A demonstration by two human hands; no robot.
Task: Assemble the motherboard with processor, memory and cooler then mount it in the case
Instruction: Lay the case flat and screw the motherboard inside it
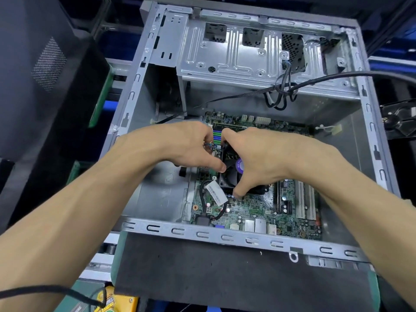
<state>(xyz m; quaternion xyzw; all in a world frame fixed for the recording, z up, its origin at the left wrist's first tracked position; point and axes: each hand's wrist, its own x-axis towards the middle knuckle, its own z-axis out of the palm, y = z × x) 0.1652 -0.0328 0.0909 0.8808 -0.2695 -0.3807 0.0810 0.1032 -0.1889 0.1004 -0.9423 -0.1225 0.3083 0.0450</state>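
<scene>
Both hands, left hand [180, 147] and right hand [258, 161], grip the square black cooler [229, 174] on the bumpy green motherboard [252, 210] inside the shiny metal case [225, 235].

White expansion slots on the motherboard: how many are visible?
2, side by side at the motherboard's right edge: one slot, the other just right of it. The right hand may hide more.

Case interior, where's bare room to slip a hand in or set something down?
Bare metal floor lies left of the motherboard, under the left hand. Another bare strip runs between the board's right edge and the case wall. It is crowded around the cooler, where both hands work, the right hand included, and under the drive cage, where black cables hang.
</scene>
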